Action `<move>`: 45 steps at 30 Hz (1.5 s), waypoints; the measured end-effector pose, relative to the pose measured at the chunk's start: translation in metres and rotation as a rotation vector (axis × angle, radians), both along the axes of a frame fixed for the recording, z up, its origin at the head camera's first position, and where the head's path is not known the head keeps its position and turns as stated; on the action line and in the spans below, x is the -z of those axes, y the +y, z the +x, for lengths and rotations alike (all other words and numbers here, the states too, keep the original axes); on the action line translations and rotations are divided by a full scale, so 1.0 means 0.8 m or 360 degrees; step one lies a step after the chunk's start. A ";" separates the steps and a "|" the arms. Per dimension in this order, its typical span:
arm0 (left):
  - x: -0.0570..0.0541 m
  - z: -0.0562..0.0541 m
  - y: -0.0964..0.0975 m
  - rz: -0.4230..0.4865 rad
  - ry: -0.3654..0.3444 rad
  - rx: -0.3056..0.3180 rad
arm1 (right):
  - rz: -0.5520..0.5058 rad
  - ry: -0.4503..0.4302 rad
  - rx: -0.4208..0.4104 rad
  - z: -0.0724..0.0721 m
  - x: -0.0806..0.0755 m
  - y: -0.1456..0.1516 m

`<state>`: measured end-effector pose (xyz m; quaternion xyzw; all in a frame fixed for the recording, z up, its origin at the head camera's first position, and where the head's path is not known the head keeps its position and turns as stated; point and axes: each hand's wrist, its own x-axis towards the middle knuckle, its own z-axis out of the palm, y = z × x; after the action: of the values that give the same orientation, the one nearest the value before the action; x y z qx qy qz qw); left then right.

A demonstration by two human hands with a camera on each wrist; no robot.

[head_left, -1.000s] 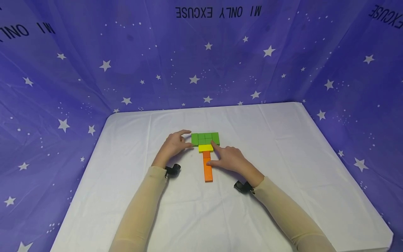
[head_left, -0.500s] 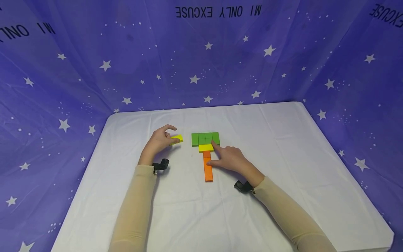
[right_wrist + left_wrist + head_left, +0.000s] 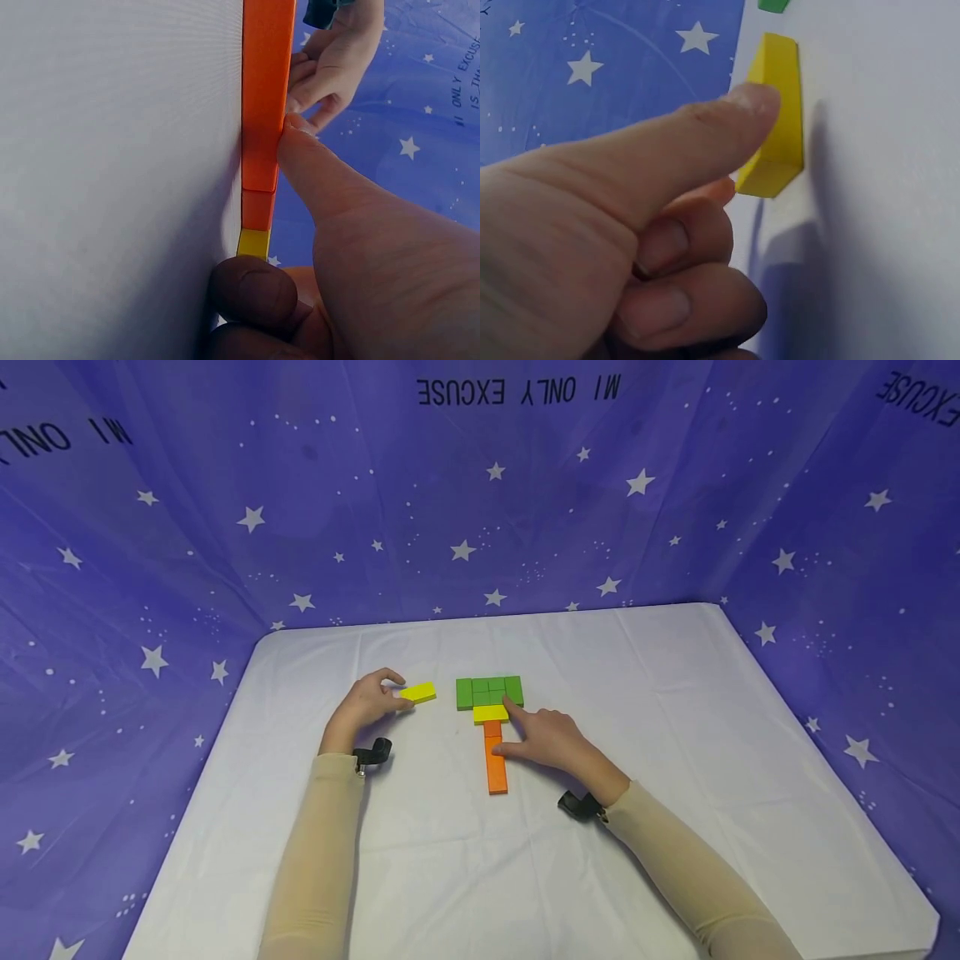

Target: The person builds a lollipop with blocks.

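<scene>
A yellow block (image 3: 420,692) lies on the white table, left of a flat arrangement of blocks. My left hand (image 3: 363,702) is at its left end, with the thumb touching the near side (image 3: 784,142). The index finger stands apart beyond the block; its tip is hidden in the left wrist view. My right hand (image 3: 551,737) rests by the arrangement: its index fingertip touches the green blocks (image 3: 480,687), its thumb the long orange block (image 3: 496,772). Between them lie another yellow block (image 3: 490,714) and a short orange block (image 3: 491,728).
White cloth covers the table (image 3: 637,693). A purple-blue curtain (image 3: 450,510) with white stars hangs behind it and at both sides. Black wrist cameras sit on the left wrist (image 3: 375,752) and right wrist (image 3: 579,805).
My left hand has moved left from the green blocks to the loose yellow block, which it hid earlier, and then slid back toward that block's left end. My right hand has stayed in place.
</scene>
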<state>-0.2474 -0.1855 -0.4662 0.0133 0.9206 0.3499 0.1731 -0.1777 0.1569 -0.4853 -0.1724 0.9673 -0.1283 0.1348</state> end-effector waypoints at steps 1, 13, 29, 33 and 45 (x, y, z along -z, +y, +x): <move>0.001 0.000 -0.001 -0.0016 0.0000 -0.0002 | 0.0001 -0.0004 0.0002 0.000 0.000 0.000; 0.010 0.003 -0.004 -0.0081 0.0042 -0.0004 | 0.0003 -0.0011 0.0011 0.000 0.000 -0.001; 0.011 -0.001 0.003 0.0222 0.0216 -0.0095 | 0.0000 -0.0038 0.0018 0.000 -0.003 -0.002; 0.013 -0.003 0.012 0.0305 0.0284 -0.0145 | -0.0006 -0.0050 0.0039 0.000 -0.003 -0.002; 0.015 -0.010 0.037 0.0433 0.0356 -0.0197 | -0.0011 -0.0074 0.0044 -0.001 -0.002 -0.004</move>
<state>-0.2550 -0.1558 -0.4783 0.0188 0.8773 0.4775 0.0445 -0.1782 0.1538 -0.4833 -0.1564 0.9658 -0.1374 0.1548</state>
